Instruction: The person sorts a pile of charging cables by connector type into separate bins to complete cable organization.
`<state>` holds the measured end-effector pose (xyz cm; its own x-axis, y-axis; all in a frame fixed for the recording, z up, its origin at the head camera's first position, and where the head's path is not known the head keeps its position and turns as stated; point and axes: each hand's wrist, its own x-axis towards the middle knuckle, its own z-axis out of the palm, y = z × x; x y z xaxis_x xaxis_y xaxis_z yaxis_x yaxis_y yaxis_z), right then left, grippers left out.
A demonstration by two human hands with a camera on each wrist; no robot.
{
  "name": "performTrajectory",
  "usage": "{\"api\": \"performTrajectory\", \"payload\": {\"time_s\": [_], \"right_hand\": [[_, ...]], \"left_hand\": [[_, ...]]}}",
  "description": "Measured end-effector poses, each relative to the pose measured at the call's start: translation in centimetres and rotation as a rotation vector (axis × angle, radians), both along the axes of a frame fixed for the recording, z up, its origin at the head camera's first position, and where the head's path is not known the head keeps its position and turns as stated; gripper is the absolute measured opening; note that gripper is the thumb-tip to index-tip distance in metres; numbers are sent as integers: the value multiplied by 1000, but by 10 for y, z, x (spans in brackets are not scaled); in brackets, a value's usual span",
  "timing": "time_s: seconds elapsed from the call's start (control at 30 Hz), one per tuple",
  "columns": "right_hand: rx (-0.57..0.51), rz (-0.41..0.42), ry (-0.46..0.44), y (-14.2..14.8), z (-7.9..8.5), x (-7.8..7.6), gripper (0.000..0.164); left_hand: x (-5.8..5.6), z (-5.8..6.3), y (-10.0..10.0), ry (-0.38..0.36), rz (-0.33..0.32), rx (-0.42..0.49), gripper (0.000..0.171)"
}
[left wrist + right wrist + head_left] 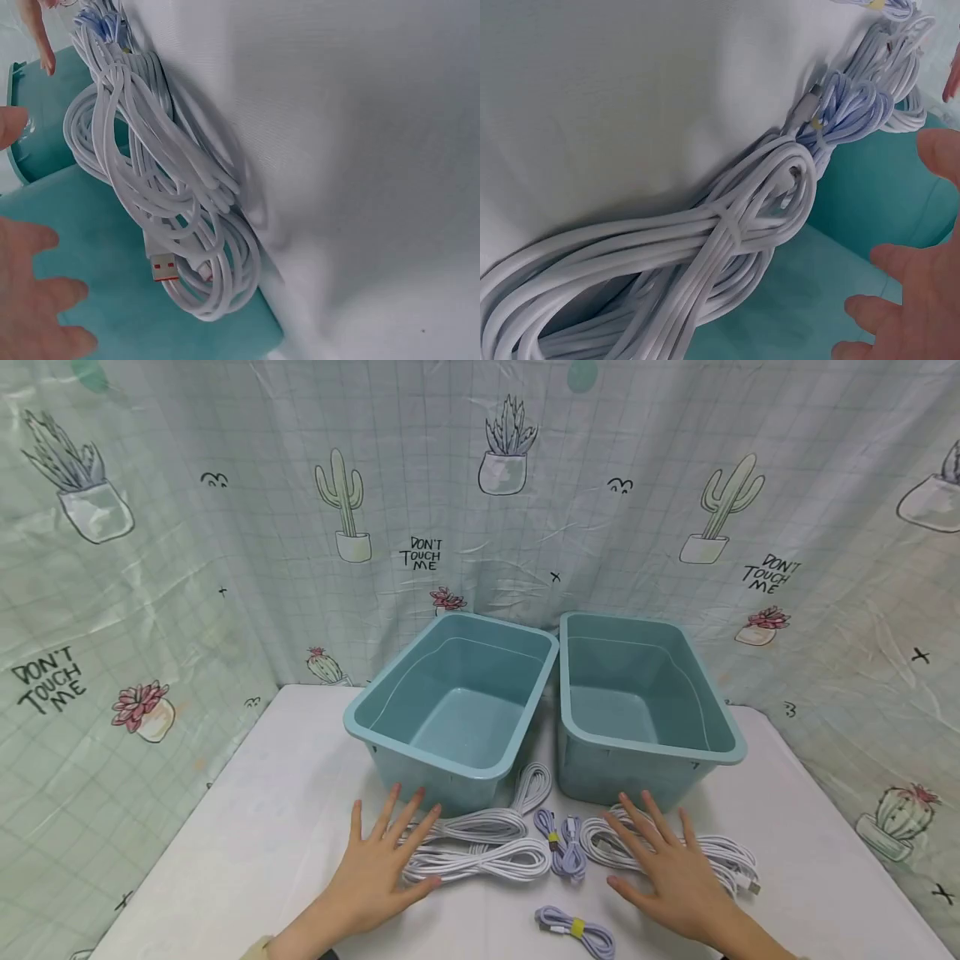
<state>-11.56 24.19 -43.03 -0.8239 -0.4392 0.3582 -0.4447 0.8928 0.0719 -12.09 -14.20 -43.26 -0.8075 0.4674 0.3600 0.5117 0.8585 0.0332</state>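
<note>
My left hand (pixel 382 868) is spread with straight fingers above the left white cable bundles (pixel 510 860), fingertips near the front of the left teal bin. My right hand (pixel 667 872) has its fingers spread too, overlapping the right white cable bundle (pixel 723 856). Neither hand holds anything. Between them lie lavender cables (pixel 572 852), one with a yellow tie. Another lavender cable (pixel 596 937) with a yellow tie sits nearer the front. In the left wrist view a USB plug (pixel 165 267) pokes out of the coiled white cable. The right wrist view shows a thick white coil (pixel 735 225) close up.
Two teal bins stand side by side behind the cables: the left bin (pixel 423 768) and the right bin (pixel 637 768), both with nothing inside. A white cloth (pixel 247 827) covers the table. A cactus-print curtain (pixel 465 510) hangs behind and along both sides.
</note>
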Motion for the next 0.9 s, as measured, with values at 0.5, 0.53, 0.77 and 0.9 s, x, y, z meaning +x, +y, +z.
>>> {"api": "performTrajectory", "payload": {"time_s": [0.5, 0.53, 0.77, 0.9], "right_hand": [[-15, 48, 15, 15, 0, 0, 71], [-13, 49, 13, 16, 0, 0, 71], [-26, 51, 20, 20, 2, 0, 72], [-25, 54, 30, 24, 2, -1, 73]], "left_hand": [[-4, 3, -20, 57, 18, 23, 73], [-4, 3, -22, 58, 18, 28, 72], [-5, 8, -32, 83, 24, 40, 70], [-5, 11, -38, 86, 42, 52, 71]]}}
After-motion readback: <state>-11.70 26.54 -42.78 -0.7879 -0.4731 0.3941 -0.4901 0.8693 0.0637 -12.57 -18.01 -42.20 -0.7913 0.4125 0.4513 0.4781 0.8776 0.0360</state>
